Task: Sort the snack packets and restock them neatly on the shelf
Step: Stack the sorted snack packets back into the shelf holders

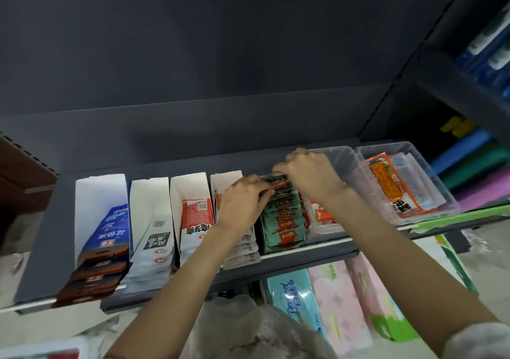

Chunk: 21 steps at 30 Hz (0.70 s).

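Both arms stretched toward twelve o'clock, left hand [242, 201] and right hand [309, 176] close together, fingers curled and pinching, backs facing up.

the shelf [41, 248] is dark grey. four white card dividers [100, 190] hold blue-and-brown packets [110, 237], white packets [157, 245] with black lettering, and red-and-white packets [196, 218]. the green packets [284, 229] carry orange labels. a clear tray [430, 171] holds an orange packet [392, 184].

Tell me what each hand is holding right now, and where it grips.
Both hands pinch the rear green packets in the row: the left hand at their left edge, the right hand over their top edge.
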Available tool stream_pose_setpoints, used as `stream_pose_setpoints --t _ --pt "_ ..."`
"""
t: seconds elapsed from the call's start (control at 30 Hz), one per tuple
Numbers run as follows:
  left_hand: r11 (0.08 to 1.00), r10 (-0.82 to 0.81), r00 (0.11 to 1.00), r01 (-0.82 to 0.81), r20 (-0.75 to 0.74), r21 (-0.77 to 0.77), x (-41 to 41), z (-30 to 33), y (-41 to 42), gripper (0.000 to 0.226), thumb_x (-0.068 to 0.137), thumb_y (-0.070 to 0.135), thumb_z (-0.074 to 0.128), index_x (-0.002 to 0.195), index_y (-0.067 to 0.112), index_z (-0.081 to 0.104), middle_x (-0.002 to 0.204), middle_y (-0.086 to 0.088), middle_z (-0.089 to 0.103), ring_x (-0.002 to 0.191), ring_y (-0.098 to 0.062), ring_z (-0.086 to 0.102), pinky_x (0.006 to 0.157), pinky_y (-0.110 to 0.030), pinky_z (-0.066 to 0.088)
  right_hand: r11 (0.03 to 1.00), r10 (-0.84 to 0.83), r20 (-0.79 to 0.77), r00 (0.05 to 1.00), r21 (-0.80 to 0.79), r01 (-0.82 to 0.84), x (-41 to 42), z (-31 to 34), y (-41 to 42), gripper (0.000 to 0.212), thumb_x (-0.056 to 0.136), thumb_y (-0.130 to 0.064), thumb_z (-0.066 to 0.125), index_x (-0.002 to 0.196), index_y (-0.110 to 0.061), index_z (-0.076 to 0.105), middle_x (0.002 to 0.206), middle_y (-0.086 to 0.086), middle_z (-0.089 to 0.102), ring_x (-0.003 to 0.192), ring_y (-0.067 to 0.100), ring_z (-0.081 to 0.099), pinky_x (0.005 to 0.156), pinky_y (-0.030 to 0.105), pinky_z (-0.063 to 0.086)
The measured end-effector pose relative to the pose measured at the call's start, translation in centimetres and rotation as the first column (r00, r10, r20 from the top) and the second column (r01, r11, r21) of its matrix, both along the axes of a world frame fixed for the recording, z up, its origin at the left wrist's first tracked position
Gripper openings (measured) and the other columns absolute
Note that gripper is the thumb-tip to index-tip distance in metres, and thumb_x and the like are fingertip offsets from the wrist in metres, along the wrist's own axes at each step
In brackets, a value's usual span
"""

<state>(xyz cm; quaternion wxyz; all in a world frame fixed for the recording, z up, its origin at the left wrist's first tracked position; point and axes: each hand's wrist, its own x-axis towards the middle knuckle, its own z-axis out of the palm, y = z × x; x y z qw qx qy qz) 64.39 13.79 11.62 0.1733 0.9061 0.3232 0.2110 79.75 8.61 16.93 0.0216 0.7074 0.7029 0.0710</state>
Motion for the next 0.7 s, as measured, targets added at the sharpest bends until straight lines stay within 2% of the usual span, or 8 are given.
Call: stream_pose_setpoints --t 0.1,0.2,0.27,0.4,0.5,0.57,0.63,0.7 --pt "1.0 0.015 1.0 -0.014 0.01 -0.023 -0.1 -0.1 -0.1 0.017 0.091 0.027 0.061 0.101 0.02 0.074 0.099 0.001 0.069 0.083 -0.02 0.066 0.067 -0.034 0.054 1.0 -0.028 -0.071 0.997 -0.013 0.028 -0.6 -0.2 0.4 0.032 0.094 -0.025 0.051 0.126 -0.029 0.054 0.112 -0.002 0.061 0.102 0.023 0.06 0.076 0.035 0.049" --pt "0.998 0.018 1.0 -0.017 0.018 -0.054 -0.3 -0.1 -0.2 0.02 0.092 0.028 0.06 0.107 0.022 0.072 0.104 0.002 0.069 0.085 -0.018 0.067 0.069 -0.036 0.055 0.988 -0.044 -0.149 0.988 0.137 0.065 -0.3 -0.3 -0.2 0.015 0.087 -0.018 0.064 0.1 -0.024 0.06 0.088 -0.003 0.067 0.073 0.026 0.065 0.066 0.035 0.048" --pt "0.998 0.015 1.0 -0.015 0.009 -0.069 -0.4 0.2 -0.3 0.023 0.093 0.029 0.058 0.111 0.022 0.07 0.109 0.001 0.068 0.088 -0.018 0.067 0.072 -0.036 0.055 0.985 -0.086 -0.139 0.987 0.136 0.105 -0.6 -0.9 -0.2 0.015 0.084 -0.01 0.065 0.09 -0.024 0.064 0.078 -0.003 0.068 0.067 0.027 0.064 0.06 0.035 0.048" --pt "0.988 0.047 0.999 -0.049 -0.016 -0.144 -0.7 0.8 -0.9 0.026 0.094 0.025 0.056 0.118 0.021 0.065 0.118 0.0 0.066 0.096 -0.018 0.065 0.082 -0.036 0.053 0.99 -0.137 -0.171 0.976 -0.009 0.138 -0.6 -1.4 0.2 0.028 0.096 -0.013 0.046 0.116 -0.024 0.063 0.109 0.004 0.068 0.1 0.029 0.062 0.082 0.04 0.05" --pt "0.95 0.141 0.986 -0.111 0.084 -0.291 -1.8 2.2 -2.0 0.028 0.092 0.02 0.058 0.119 0.022 0.064 0.121 0.002 0.064 0.102 -0.014 0.063 0.092 -0.028 0.047 0.984 -0.177 -0.187 0.966 -0.041 0.172 -0.5 -1.8 -1.4 0.043 0.102 -0.025 0.034 0.144 -0.014 0.037 0.145 0.01 0.043 0.138 0.027 0.032 0.113 0.041 0.022" --pt "0.909 0.228 0.96 -0.149 0.164 -0.39 -3.4 3.3 -3.1 0.026 0.092 0.019 0.058 0.116 0.023 0.064 0.116 0.006 0.065 0.097 -0.006 0.061 0.091 -0.026 0.047 0.976 -0.149 -0.275 0.95 0.113 0.186 -1.6 -1.5 -3.4 0.047 0.102 -0.026 0.034 0.146 -0.011 0.031 0.15 0.01 0.035 0.142 0.025 0.022 0.116 0.042 0.014" --pt "0.878 0.33 0.9 -0.181 0.286 -0.443 -5.8 4.2 -4.4 0.016 0.092 0.019 0.058 0.104 0.025 0.066 0.101 0.014 0.068 0.088 0.004 0.059 0.084 -0.023 0.048 0.941 -0.017 -0.358 0.934 0.311 0.136 -3.8 -0.8 -5.1 0.041 0.099 -0.023 0.036 0.137 -0.011 0.046 0.139 0.009 0.049 0.133 0.025 0.038 0.112 0.042 0.027" --pt "0.856 0.449 0.795 -0.252 0.408 -0.451 -9.1 4.8 -5.8 0.01 0.09 0.025 0.056 0.088 0.03 0.063 0.083 0.019 0.067 0.078 0.001 0.06 0.073 -0.019 0.047 0.908 0.136 -0.416 0.899 0.415 0.054 -6.7 -0.1 -6.3 0.037 0.094 -0.021 0.038 0.123 -0.013 0.059 0.118 0.006 0.064 0.111 0.023 0.056 0.096 0.04 0.047"
